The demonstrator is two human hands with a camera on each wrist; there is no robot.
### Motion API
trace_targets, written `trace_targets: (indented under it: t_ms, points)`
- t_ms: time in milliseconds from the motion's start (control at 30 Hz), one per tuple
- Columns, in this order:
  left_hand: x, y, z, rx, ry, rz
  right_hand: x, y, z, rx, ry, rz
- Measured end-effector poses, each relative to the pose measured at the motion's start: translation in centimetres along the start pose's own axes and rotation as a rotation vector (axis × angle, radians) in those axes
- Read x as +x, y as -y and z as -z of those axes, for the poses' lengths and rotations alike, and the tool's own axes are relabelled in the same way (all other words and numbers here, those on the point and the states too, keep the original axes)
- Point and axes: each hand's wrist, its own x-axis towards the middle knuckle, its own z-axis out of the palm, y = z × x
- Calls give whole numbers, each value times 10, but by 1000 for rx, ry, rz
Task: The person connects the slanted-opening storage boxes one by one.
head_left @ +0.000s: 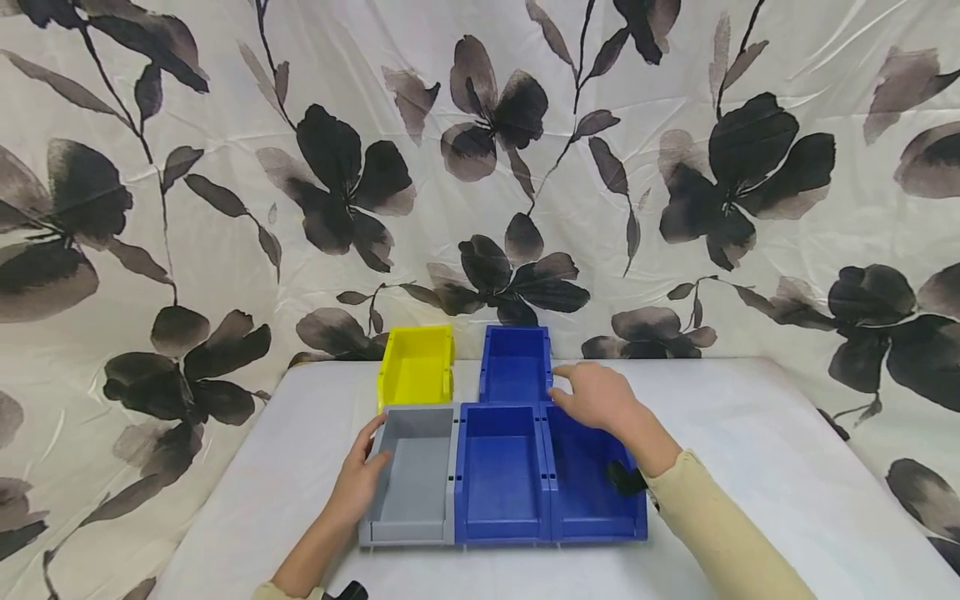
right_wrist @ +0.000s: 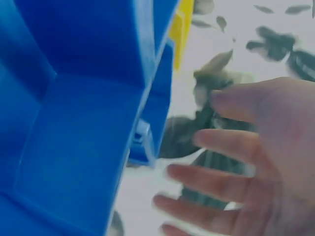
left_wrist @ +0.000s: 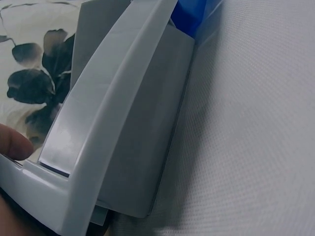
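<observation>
Three storage bins stand side by side in a front row: a grey bin (head_left: 416, 467), a middle blue bin (head_left: 501, 475) and a right blue bin (head_left: 592, 492). My left hand (head_left: 357, 483) grips the grey bin's left wall, its thumb over the rim; in the left wrist view, part of a finger (left_wrist: 15, 143) shows at the rim. Behind the row stands another blue bin (head_left: 516, 362). My right hand (head_left: 600, 396) reaches over the right blue bin, fingertips close to the rear blue bin's right side. In the right wrist view its fingers (right_wrist: 216, 184) are spread and hold nothing.
A yellow bin (head_left: 416, 367) stands behind the grey one, with a gap between it and the rear blue bin. White cloth covers the table (head_left: 247, 467). A floral curtain (head_left: 600, 183) hangs right behind the table's far edge.
</observation>
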Motion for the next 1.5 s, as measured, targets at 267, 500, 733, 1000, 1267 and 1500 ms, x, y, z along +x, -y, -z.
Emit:
trace_targets:
  t_ms: [267, 500, 733, 1000, 1267, 1500]
  points:
    - [5, -3, 2, -7, -12, -7, 49, -24, 1, 182, -102, -55]
    - [8, -5, 3, 4, -11, -11, 75, -37, -13, 409, -159, -139]
    - [6, 1, 4, 4, -13, -8, 90, -35, -43, 753, -204, -356]
    - [3, 3, 2, 1, -5, -3, 92, -23, -67, 1103, -287, -531]
    - [1, 3, 0, -4, -7, 3, 96, -14, -72, 1198, -283, -589]
    - [3, 2, -2, -5, -10, -13, 99, -13, -78, 1289, -267, -646]
